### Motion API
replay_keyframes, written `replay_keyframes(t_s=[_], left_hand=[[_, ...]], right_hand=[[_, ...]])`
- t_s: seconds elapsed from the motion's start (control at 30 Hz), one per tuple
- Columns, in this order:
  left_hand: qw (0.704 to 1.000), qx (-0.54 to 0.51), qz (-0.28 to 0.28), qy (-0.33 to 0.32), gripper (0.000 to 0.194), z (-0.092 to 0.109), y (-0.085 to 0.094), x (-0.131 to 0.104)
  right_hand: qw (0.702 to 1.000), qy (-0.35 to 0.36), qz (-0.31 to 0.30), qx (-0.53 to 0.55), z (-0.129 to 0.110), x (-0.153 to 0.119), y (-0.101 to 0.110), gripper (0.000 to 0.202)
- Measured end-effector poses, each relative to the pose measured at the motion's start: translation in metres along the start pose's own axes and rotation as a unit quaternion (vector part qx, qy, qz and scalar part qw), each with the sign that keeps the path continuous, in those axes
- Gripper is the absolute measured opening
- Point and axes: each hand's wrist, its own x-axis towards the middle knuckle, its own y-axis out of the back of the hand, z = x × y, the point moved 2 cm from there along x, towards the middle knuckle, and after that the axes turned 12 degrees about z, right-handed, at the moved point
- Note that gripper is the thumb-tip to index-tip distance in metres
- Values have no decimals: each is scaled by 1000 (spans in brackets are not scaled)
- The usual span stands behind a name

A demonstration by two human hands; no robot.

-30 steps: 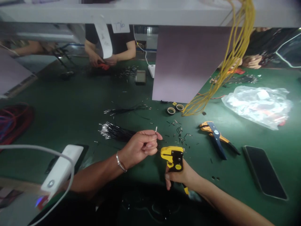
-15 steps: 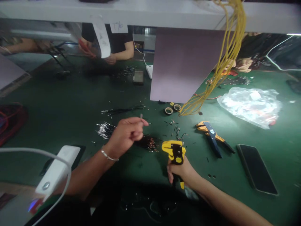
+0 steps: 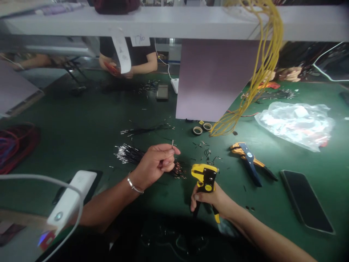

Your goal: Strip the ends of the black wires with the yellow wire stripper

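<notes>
My left hand, with a silver bracelet at the wrist, pinches a short thin wire whose tip sticks up past the fingertips. Beneath and behind that hand lies a bundle of black wires, silvery ends to the left and coppery ends to the right. My right hand is wrapped round the handles of a yellow and black wire stripper, its jaws pointing left. The wire and the stripper's jaws are apart. Small black scraps lie just beyond the tool.
A second wire stripper and a phone lie to the right. Tape rolls, hanging yellow wires and a plastic bag are farther back. A white power bank is at left. Co-workers' hands show across the table.
My view has tilted up slightly. My left hand has shifted right and a little down with the wire, nearer the stripper. My right hand keeps its grip on the tool.
</notes>
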Motion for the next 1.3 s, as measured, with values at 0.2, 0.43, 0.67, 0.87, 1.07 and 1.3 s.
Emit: replay_keyframes(t_s=[0.2, 0.43, 0.67, 0.87, 1.07, 1.3], left_hand=[[1000, -15, -1, 19, 8, -4, -2, 1], [999, -35, -10, 7, 8, -14, -3, 2], [999, -36, -24, 26, 9, -22, -5, 2], [998, -37, -24, 38, 8, -23, -5, 3], [997, -40, -39, 50, 8, -26, -5, 2], [996, -45, -45, 71, 9, -28, -5, 2]], right_hand=[[999, 4, -47, -9, -1, -2, -5, 8], [998, 13, -64, 13, 5, 0, -5, 6], [997, 11, -76, 9, 5, 0, -6, 9], [995, 12, -96, -21, 4, -3, -8, 8], [997, 5, -67, -48, 0, -6, -11, 6], [995, 0, -55, -83, -1, -7, -11, 12]])
